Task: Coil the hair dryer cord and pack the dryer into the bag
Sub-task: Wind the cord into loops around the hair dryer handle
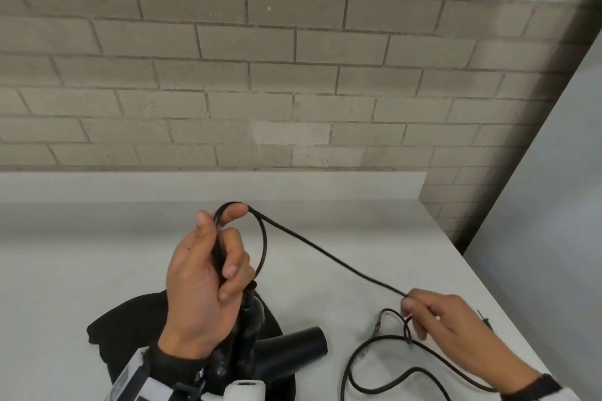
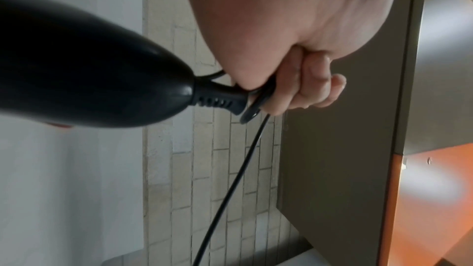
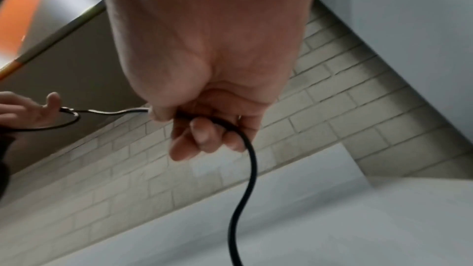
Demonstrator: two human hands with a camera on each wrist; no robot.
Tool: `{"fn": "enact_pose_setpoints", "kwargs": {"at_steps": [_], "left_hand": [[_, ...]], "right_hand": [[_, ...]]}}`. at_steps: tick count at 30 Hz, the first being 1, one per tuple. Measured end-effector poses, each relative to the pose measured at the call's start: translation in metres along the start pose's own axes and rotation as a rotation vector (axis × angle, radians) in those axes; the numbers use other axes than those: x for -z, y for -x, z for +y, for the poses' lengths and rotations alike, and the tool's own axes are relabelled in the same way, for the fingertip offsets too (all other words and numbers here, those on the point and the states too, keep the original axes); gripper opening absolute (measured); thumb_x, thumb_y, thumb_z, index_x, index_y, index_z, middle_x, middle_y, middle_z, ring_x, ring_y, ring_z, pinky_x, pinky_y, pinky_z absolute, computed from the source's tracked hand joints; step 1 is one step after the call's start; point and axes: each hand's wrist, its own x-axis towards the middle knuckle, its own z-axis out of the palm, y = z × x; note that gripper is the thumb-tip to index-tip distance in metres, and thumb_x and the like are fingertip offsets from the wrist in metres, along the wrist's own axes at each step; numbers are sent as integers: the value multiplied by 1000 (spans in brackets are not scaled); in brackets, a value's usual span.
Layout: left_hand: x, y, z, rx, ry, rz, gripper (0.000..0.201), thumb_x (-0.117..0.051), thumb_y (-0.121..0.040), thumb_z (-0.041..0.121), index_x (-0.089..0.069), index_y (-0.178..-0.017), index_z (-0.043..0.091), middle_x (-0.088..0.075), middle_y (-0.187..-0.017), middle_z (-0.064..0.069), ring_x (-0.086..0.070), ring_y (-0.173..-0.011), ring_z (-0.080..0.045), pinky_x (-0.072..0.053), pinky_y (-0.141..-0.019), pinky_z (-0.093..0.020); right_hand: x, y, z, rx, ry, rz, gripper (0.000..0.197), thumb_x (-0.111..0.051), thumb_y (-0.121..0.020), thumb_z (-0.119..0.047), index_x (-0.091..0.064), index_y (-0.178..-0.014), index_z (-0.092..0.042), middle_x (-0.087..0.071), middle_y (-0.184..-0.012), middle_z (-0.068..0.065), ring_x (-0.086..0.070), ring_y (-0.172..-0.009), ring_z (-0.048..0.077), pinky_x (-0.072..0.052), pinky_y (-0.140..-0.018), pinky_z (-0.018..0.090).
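At the left of the head view one black bag [image 1: 130, 329] lay flat and limp on the white table [image 1: 81, 254], soft cloth by the look of it that would likely need its mouth held open for packing. One black hair dryer [image 1: 293, 343] rested partly on the bag, its nozzle pointing right; the hard plastic shell looked rigid and smooth, and probably best taken by the handle rather than hung from its lead.

Above it the left hand [image 1: 203, 280] was raised, its fingers [image 1: 233, 270] curled round the cord [image 1: 329, 259] close to the strain relief, with one loop standing up over the index finger and thumb. The left wrist view showed the same grip, fingers closed on the cord just past the dryer's moulded collar.

From that loop a single run of cord stretched down and right, drawn fairly straight, to the right hand [image 1: 452, 319], which pinched it between thumb and fingertips. The cord looked thin, flexible and springy, so loops would probably want to open unless pinned in the left hand. Sliding the pinch along seemed the sensible hold.

Beyond the right hand the slack lay in about two loose curves on the table; I could not make out a plug for certain.
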Motion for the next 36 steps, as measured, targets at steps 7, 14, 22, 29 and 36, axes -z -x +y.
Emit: {"fn": "enact_pose_setpoints", "kwargs": {"at_steps": [7,14,22,29,36], "left_hand": [[-6,-8,-6,-15,-24,-30,42,-35,-98,38,-62,-112,10,-34,-46,3,-25,-31,-5,-15,-40,-21],[-14,-7,-13,-109,-237,0,34,-37,-99,34,-62,-110,13,-46,-48,-1,-49,-38,-18,-43,-44,-25],[-19,-6,-15,-128,-505,-121,35,-35,-100,32,-55,-120,12,-75,-78,-15,-75,-76,-33,-60,-77,-36],[-23,0,-14,-27,-528,-300,52,-51,-88,64,-61,-117,22,-73,-78,-19,-72,-60,-32,-58,-61,-28],[-19,4,-13,22,-468,-414,60,-49,-83,75,-67,-107,22,-68,-63,-17,-62,-41,-27,-49,-47,-29]], "right_hand": [[-1,4,-25,92,107,139,23,-46,-92,-52,-65,-92,-39,-66,-76,-15,-62,-65,4,-47,-56,16],[-11,16,-85,293,511,159,24,-42,-92,-58,-61,-94,-43,-60,-59,-16,-55,-49,0,-46,-43,18],[16,15,-140,593,596,135,22,-50,-94,-49,-66,-83,-39,-45,-51,-7,-43,-42,8,-35,-36,17],[22,-7,-155,592,347,157,17,-56,-95,-45,-69,-91,-36,-54,-58,-10,-46,-49,8,-42,-42,27],[14,-42,-158,518,122,318,15,-56,-95,-41,-70,-94,-34,-61,-69,-18,-50,-59,-2,-45,-52,23]]}}
